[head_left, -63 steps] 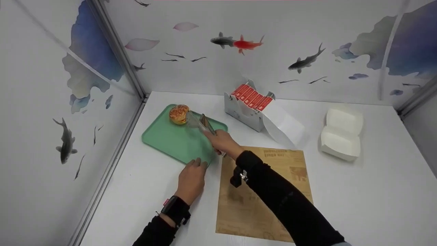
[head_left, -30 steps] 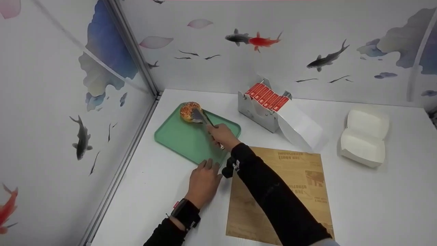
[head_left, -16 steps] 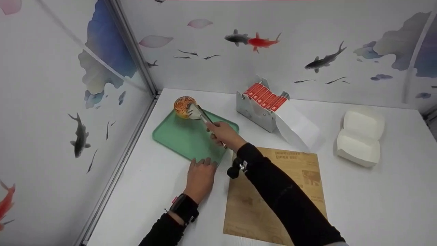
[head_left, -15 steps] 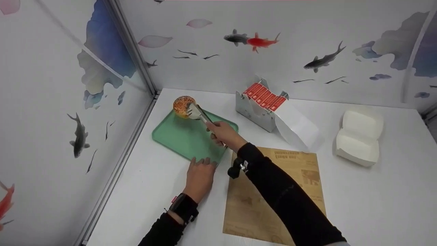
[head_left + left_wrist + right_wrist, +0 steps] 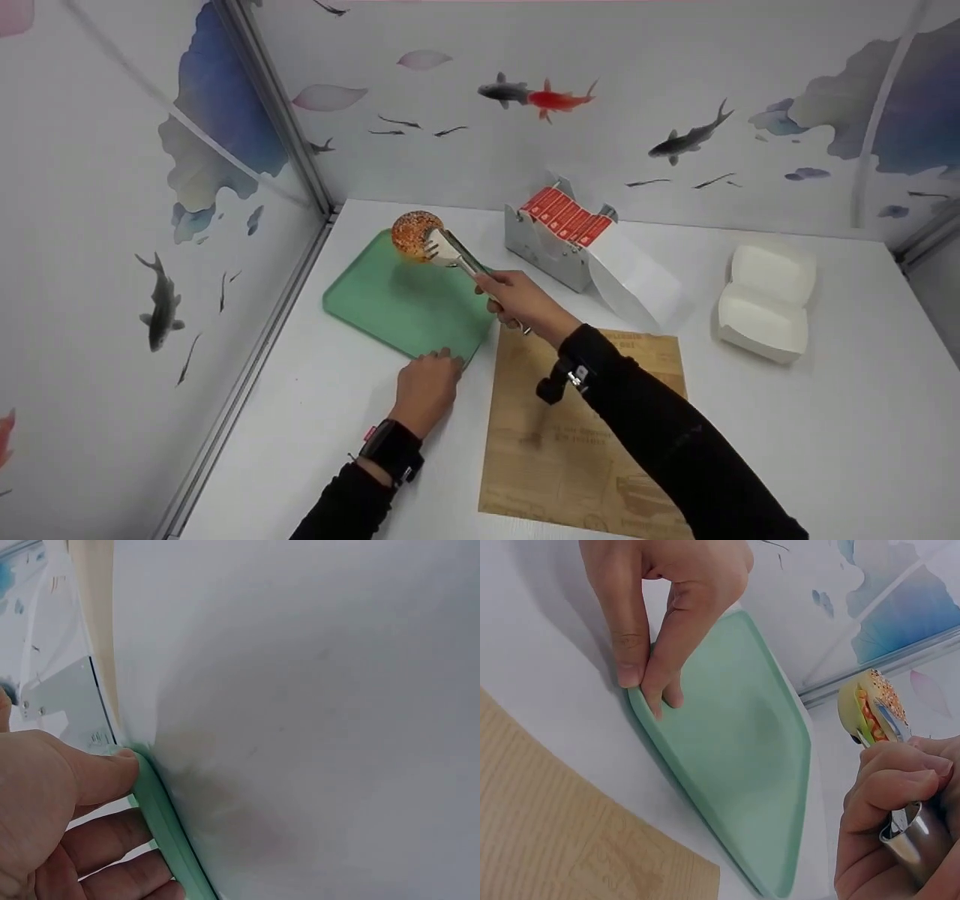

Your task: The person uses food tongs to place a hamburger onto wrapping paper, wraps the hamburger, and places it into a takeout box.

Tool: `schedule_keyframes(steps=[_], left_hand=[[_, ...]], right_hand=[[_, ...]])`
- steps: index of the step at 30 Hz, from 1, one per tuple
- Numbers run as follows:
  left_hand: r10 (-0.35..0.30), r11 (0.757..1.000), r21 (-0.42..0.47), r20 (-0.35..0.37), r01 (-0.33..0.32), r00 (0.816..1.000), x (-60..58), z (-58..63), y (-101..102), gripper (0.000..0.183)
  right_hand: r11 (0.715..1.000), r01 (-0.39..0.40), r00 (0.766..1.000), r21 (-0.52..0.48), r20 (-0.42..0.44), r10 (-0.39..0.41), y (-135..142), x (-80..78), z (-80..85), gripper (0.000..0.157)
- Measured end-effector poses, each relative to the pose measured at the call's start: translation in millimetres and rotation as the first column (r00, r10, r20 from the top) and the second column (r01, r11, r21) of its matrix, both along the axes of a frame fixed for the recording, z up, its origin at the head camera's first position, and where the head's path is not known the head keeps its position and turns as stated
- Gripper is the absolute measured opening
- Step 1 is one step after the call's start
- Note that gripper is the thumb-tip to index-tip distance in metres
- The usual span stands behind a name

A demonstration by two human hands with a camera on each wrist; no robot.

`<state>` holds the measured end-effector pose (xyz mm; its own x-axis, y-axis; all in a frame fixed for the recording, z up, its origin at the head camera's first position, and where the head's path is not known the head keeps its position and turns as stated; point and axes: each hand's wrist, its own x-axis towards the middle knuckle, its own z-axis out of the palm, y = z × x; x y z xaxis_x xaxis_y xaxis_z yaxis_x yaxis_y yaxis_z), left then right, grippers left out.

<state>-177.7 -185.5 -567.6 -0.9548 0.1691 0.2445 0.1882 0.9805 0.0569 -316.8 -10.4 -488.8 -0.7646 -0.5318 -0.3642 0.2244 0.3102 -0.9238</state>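
In the head view my right hand (image 5: 523, 301) grips metal tongs (image 5: 471, 264), which clamp a sesame-topped burger (image 5: 415, 234). The burger hangs above the back part of a green tray (image 5: 390, 307), its shadow falling on the tray. From the right wrist view the burger's side (image 5: 864, 714) shows a bun, green leaf and reddish filling between the tong ends. My left hand (image 5: 427, 386) pinches the tray's near corner, thumb outside the rim and fingertips inside it, as the right wrist view shows. In the left wrist view the thumb and fingers lie along the green rim (image 5: 169, 825).
Brown printed paper (image 5: 555, 450) lies right of the tray, partly under my right forearm. Behind it a metal holder (image 5: 544, 247) carries red-printed packets, with a white sheet (image 5: 634, 281) hanging out. An open white clamshell box (image 5: 765, 319) stands at the right. Walls border the back and left.
The tongs have come round onto the burger and lifted it off the tray. My right hand has shifted up and rightward with it. My left hand stays at the tray corner.
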Motion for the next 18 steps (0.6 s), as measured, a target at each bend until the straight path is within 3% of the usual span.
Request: schedule_keyframes(steps=[18], left_hand=[[-0.017,1.000,0.010,-0.032,0.017,0.999,1.2,-1.7,1.2,0.002]], right_hand=[[0.999,-0.042,0.997,0.031,-0.071,0.044,80.7,35.4,8.5,0.041]])
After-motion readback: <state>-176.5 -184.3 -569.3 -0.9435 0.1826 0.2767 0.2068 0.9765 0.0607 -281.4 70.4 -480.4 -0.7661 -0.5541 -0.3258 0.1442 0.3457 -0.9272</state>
